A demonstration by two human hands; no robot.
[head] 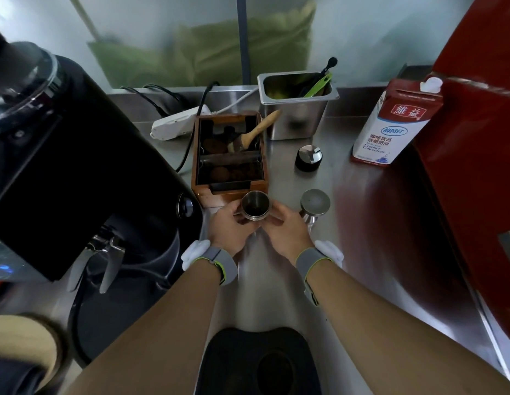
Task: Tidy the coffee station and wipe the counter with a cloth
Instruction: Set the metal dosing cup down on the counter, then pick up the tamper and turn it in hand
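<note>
A small steel dosing cup (255, 205) with dark coffee residue inside is held just in front of the wooden knock box (229, 151). My left hand (230, 226) grips its left side and my right hand (288, 227) grips its right side, above the steel counter (362, 223). A steel tamper (315, 202) stands upside down right beside my right hand. A wooden-handled brush (255, 132) lies across the knock box, which holds spent coffee pucks. No cloth is in view.
A black grinder (85, 166) fills the left. A black distributor (309, 157), a steel bin with utensils (297, 105), a creamer carton (396, 124) and a white power strip (178, 122) stand behind. A red machine (475, 138) is on the right, a black tamping mat (256, 363) near me.
</note>
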